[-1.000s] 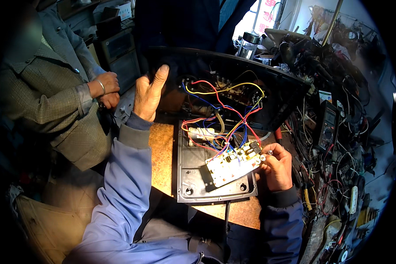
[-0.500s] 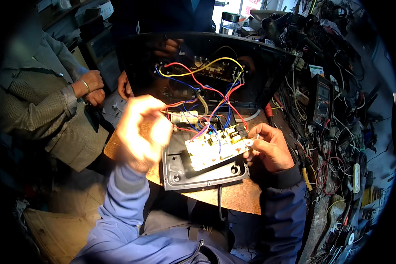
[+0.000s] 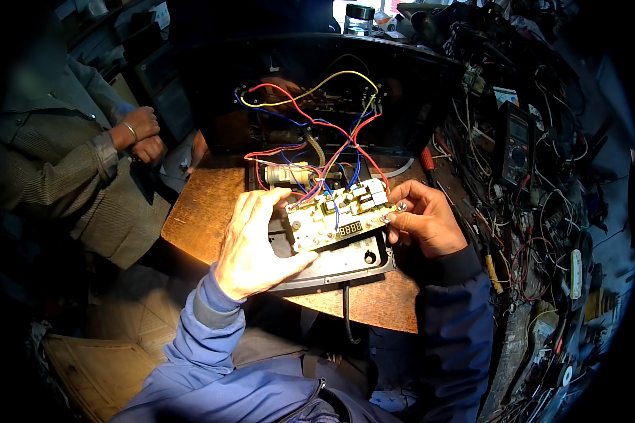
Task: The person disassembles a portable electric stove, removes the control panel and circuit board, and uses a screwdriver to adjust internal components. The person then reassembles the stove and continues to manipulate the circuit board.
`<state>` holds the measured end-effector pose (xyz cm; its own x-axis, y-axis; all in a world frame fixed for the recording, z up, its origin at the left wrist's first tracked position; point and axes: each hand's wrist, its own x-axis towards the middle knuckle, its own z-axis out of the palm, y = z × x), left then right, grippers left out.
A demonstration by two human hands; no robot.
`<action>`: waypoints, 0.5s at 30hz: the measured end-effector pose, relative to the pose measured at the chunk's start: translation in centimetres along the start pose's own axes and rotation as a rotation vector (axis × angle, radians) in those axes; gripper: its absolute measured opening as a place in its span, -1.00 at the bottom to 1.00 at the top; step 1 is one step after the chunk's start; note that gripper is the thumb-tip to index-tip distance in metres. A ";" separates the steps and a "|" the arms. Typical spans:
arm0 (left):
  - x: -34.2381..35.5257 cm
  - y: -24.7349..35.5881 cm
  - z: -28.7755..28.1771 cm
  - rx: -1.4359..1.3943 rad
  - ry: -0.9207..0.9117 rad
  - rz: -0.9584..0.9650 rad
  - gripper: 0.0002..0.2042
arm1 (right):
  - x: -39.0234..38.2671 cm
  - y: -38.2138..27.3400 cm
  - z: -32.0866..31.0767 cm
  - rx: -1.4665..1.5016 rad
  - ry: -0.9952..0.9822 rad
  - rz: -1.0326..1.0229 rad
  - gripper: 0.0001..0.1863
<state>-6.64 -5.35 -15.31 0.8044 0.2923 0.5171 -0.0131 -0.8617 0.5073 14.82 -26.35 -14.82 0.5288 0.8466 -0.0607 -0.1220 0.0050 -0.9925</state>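
Both hands hold a circuit board [image 3: 314,229] with a small dark digit display, white blocks and soldered wires. My left hand [image 3: 250,243] is closed on its left end, thumb along the near edge and fingers at the far corner. My right hand [image 3: 428,220] pinches the right end. Beneath the tilted board lies a grey plastic housing [image 3: 382,259] on the wooden table. Behind the board sits a pale cylindrical part [image 3: 289,174]. Red, blue and yellow wires [image 3: 346,72] run from the board to a large black panel [image 3: 212,92] standing upright behind.
A person [image 3: 56,169] stands at the left, hands together. Tangled cables and a dark multimeter [image 3: 516,144] crowd the right side. The wooden table [image 3: 197,204] carries the housing, whose black cord [image 3: 346,314] hangs over the near edge. A lidded jar [image 3: 359,21] stands behind the panel.
My left hand, blurred and raised before, has come down and taken hold of the board's left end. The board has turned so its display shows. The right hand keeps its pinch.
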 end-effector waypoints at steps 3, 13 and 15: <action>0.0 0.0 0.1 -0.049 -0.010 -0.029 -0.19 | 0.0 0.3 -0.4 -0.001 -0.002 -0.006 -0.77; 0.1 -0.2 0.4 -0.135 0.021 -0.118 -0.19 | 0.3 0.1 -0.1 -0.003 0.018 -0.056 -0.60; 0.0 -0.2 0.5 -0.134 0.041 -0.130 -0.18 | 0.4 0.5 -0.2 0.010 0.013 -0.079 -0.55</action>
<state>-6.35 -5.42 -15.77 0.7800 0.4163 0.4673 0.0080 -0.7532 0.6577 15.16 -26.18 -15.33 0.5482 0.8362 0.0161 -0.0880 0.0768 -0.9932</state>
